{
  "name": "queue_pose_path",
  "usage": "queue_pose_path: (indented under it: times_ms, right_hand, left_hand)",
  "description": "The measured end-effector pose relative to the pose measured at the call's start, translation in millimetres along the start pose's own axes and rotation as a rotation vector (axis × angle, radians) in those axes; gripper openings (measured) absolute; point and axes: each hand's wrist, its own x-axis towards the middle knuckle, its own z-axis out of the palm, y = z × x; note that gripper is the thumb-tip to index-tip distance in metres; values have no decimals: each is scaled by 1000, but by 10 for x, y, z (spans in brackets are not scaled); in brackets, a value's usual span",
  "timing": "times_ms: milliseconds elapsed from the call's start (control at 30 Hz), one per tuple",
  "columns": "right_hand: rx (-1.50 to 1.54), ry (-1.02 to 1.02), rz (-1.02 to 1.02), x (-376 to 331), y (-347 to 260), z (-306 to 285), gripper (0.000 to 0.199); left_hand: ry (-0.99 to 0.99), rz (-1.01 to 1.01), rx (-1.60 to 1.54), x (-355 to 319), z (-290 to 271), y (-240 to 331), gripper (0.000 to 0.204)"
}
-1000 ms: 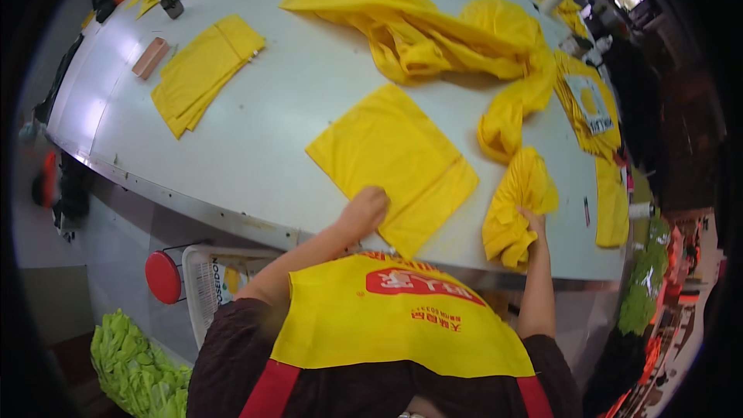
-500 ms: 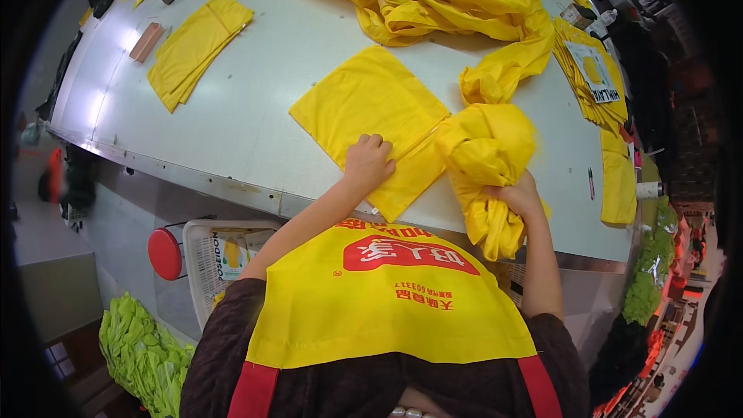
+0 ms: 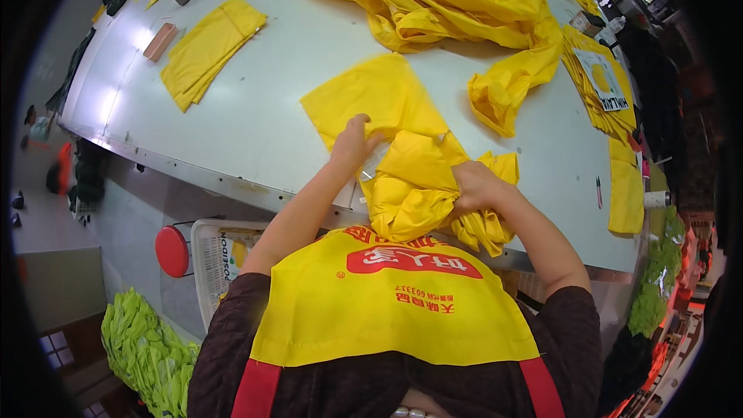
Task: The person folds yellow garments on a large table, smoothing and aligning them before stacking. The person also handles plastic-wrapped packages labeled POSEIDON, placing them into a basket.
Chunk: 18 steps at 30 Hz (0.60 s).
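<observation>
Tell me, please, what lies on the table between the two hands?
In the head view, a bunched yellow cloth fills the stretch between the left hand and the right hand.

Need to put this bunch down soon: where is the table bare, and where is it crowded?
Bare table lies between the folded yellow stack and the flat yellow sheet; another patch sits right of the bunched fabric. Crowded: the long yellow heap at the far edge, the yellow pieces along the right edge.
</observation>
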Motion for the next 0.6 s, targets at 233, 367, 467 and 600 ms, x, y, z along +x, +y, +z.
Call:
queue_pose_path:
  times_ms: [233, 367, 467, 600]
  right_hand:
    - [-14, -140, -104, 245, -326, -113, 55]
    - [-31, -120, -8, 386, -252, 120, 55]
    - [155, -17, 158, 284, -244, 140, 57]
    - [300, 167, 451, 189, -70, 177, 57]
  left_hand:
    - [-77, -328, -281, 131, 18, -117, 15]
    - [-74, -57, -126, 171, -215, 341, 15]
    - [-149, 219, 72, -14, -464, 502, 14]
    - [-91, 363, 253, -241, -595, 462, 20]
